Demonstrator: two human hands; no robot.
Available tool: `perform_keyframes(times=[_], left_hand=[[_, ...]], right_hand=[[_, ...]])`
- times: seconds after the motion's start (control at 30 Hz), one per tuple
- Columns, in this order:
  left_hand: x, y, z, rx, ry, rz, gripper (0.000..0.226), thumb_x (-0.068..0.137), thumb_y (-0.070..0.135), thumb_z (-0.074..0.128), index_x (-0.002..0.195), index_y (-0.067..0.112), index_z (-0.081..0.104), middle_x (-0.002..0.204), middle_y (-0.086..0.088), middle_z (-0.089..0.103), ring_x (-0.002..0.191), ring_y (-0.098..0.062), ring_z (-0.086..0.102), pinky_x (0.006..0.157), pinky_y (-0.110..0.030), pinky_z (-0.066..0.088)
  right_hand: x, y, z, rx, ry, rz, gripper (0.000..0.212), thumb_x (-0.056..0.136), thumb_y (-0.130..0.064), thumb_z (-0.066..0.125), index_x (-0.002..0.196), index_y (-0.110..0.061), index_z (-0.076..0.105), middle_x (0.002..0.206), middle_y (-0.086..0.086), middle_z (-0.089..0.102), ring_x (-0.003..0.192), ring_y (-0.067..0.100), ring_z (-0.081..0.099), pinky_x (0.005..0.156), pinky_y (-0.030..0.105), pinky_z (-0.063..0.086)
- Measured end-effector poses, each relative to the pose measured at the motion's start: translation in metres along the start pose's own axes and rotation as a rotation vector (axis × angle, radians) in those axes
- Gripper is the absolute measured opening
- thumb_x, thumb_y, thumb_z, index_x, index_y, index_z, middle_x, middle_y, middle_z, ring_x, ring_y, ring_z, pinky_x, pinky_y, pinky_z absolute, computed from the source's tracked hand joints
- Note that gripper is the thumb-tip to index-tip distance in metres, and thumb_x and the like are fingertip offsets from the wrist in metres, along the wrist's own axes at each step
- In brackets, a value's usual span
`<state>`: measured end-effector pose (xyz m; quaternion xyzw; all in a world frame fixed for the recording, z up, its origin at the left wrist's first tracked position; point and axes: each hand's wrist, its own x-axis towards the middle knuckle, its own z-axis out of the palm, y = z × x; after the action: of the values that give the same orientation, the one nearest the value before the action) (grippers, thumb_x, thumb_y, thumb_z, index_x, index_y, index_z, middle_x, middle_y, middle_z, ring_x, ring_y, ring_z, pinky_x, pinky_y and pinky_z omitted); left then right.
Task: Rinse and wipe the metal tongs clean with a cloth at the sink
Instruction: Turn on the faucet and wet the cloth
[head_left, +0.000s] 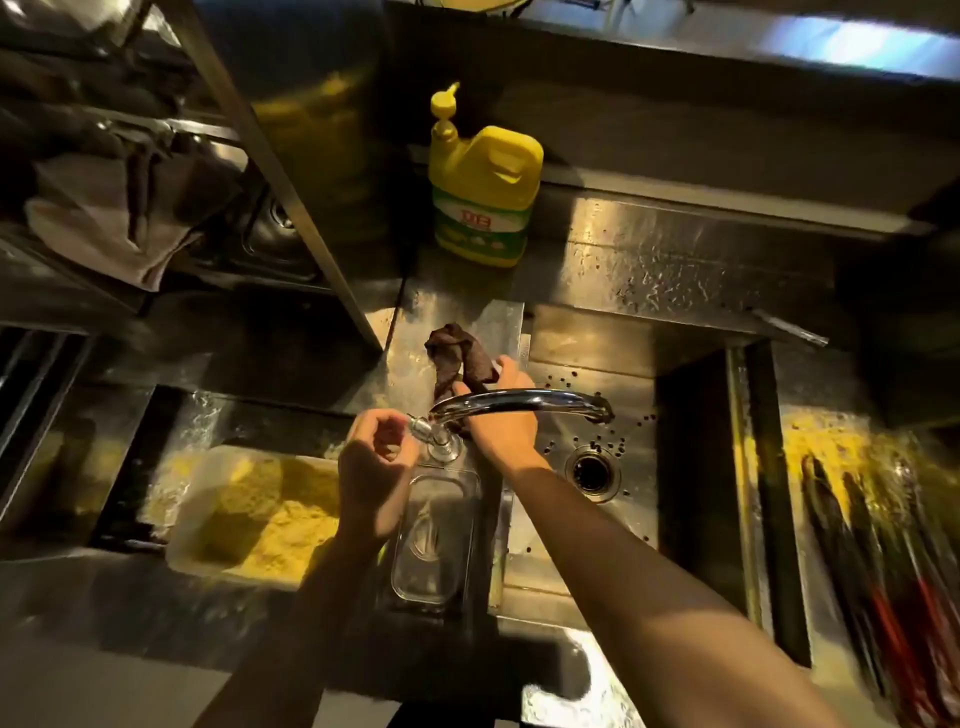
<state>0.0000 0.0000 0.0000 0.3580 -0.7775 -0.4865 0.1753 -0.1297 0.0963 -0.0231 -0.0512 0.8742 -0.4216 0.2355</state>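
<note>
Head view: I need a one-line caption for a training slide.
Right hand grips a dark cloth beneath the faucet spout; left hand at the tap valve.

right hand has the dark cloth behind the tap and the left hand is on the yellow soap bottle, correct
In the head view the left hand grips the tap handle, not the yellow soap bottle, which stands untouched. The right hand does hold the dark cloth.

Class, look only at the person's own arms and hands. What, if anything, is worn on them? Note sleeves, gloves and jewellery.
Both arms are bare as far as the picture shows: no sleeve reaches the left forearm or the right forearm. The left hand and the right hand wear no gloves. No watch, bracelet or ring shows, though the light is dim.
</note>
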Motion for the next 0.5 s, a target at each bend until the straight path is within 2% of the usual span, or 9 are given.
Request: perform_keyframes(times=[0.07, 0.1, 0.13, 0.2, 0.27, 0.33, 0.4, 0.5], left_hand=[[0.006, 0.001, -0.003, 0.109, 0.013, 0.074, 0.019, 0.083, 0.001, 0.066, 0.093, 0.017, 0.063, 0.093, 0.0, 0.06, 0.078, -0.009, 0.062, 0.065, -0.009, 0.047], [0.007, -0.003, -0.004, 0.144, 0.002, 0.112, 0.019, 0.082, 0.0, 0.066, 0.093, 0.016, 0.063, 0.096, 0.0, 0.058, 0.079, -0.011, 0.062, 0.066, -0.014, 0.05], [0.008, -0.005, -0.003, 0.171, -0.009, 0.137, 0.02, 0.081, 0.0, 0.065, 0.093, 0.016, 0.064, 0.098, 0.0, 0.057, 0.081, -0.013, 0.062, 0.065, -0.02, 0.053], [0.01, -0.014, -0.005, 0.219, -0.022, 0.184, 0.025, 0.079, -0.003, 0.064, 0.094, 0.017, 0.065, 0.102, 0.001, 0.055, 0.083, -0.01, 0.061, 0.064, -0.026, 0.055], [0.014, -0.017, -0.007, 0.242, -0.004, 0.216, 0.03, 0.076, -0.009, 0.061, 0.094, 0.014, 0.067, 0.104, -0.002, 0.057, 0.087, 0.0, 0.057, 0.069, -0.018, 0.053], [0.017, -0.017, -0.007, 0.212, -0.004, 0.248, 0.033, 0.075, -0.016, 0.056, 0.095, 0.008, 0.067, 0.104, -0.004, 0.06, 0.093, 0.007, 0.056, 0.076, -0.009, 0.048], [0.017, -0.018, -0.004, 0.162, -0.025, 0.243, 0.032, 0.079, -0.016, 0.057, 0.099, 0.007, 0.067, 0.102, -0.003, 0.063, 0.095, 0.004, 0.059, 0.081, -0.012, 0.05], [0.016, -0.018, -0.002, 0.111, -0.051, 0.165, 0.029, 0.086, -0.008, 0.061, 0.108, 0.01, 0.066, 0.103, 0.0, 0.066, 0.093, 0.0, 0.063, 0.084, -0.015, 0.052]], right_hand=[[0.008, -0.009, 0.009, -0.085, -0.027, 0.015, 0.096, 0.087, -0.052, 0.069, 0.156, -0.011, 0.018, 0.152, 0.015, 0.039, 0.138, 0.033, 0.038, 0.113, 0.047, 0.032], [0.013, -0.011, 0.016, -0.118, -0.039, 0.025, 0.104, 0.084, -0.054, 0.071, 0.157, -0.009, 0.012, 0.154, 0.017, 0.036, 0.14, 0.035, 0.036, 0.114, 0.048, 0.031], [0.017, -0.014, 0.02, -0.157, -0.048, 0.047, 0.105, 0.082, -0.054, 0.073, 0.156, -0.008, 0.014, 0.151, 0.018, 0.04, 0.138, 0.037, 0.039, 0.112, 0.048, 0.035], [0.029, -0.011, 0.03, -0.22, -0.066, 0.062, 0.083, 0.081, -0.048, 0.077, 0.14, -0.007, 0.036, 0.131, 0.017, 0.057, 0.12, 0.037, 0.056, 0.095, 0.042, 0.047], [0.035, -0.011, 0.03, -0.288, -0.098, 0.023, 0.055, 0.082, -0.041, 0.075, 0.118, -0.009, 0.05, 0.111, 0.013, 0.063, 0.101, 0.034, 0.063, 0.076, 0.035, 0.046], [0.035, -0.009, 0.026, -0.361, -0.075, -0.078, 0.038, 0.082, -0.036, 0.073, 0.104, -0.011, 0.055, 0.106, 0.013, 0.059, 0.093, 0.03, 0.058, 0.074, 0.033, 0.044], [0.027, -0.004, 0.015, -0.314, -0.089, -0.135, 0.031, 0.086, -0.029, 0.07, 0.104, -0.01, 0.054, 0.106, 0.013, 0.056, 0.087, 0.024, 0.051, 0.077, 0.035, 0.047], [0.007, 0.0, -0.012, -0.093, -0.159, -0.117, 0.031, 0.095, -0.024, 0.063, 0.118, -0.01, 0.047, 0.097, 0.008, 0.06, 0.082, 0.022, 0.055, 0.072, 0.035, 0.047]])
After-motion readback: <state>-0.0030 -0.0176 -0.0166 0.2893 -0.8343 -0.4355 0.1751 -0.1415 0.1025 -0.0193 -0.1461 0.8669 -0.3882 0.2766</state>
